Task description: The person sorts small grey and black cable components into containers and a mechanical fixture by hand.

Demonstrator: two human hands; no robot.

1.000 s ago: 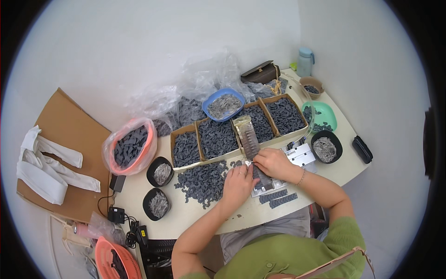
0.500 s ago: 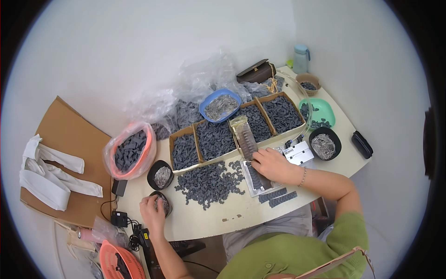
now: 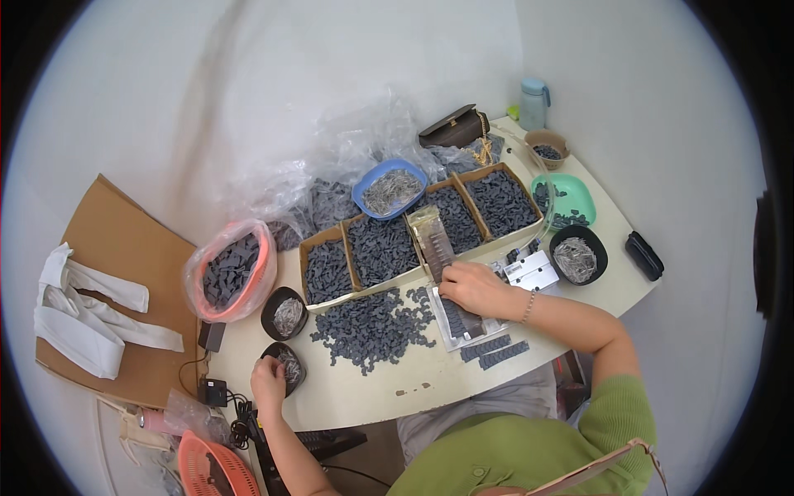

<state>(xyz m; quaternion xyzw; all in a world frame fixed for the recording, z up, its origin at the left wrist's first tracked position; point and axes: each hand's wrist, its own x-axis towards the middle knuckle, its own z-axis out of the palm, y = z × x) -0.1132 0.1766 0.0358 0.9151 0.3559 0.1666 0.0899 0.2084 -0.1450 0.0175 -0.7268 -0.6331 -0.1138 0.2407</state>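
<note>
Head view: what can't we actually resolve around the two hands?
- Left hand: whether its fingers pinch anything from the small black bowl; too small.
- Right hand: what lies under it on the narrow tray; the hand covers it.
- Loose dark pieces: individual shape; too small.

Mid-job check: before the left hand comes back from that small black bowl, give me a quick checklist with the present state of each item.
1. Left hand at the near small black bowl: ok, fingers at its rim.
2. Pieces taken from that bowl: cannot tell, the grip is too small to see.
3. Right hand on the long tray: ok, resting on it.
4. Loose pile of dark parts between the hands: ok, plenty there.
5. Finished dark strips at the table edge: ok, lying flat.
</note>
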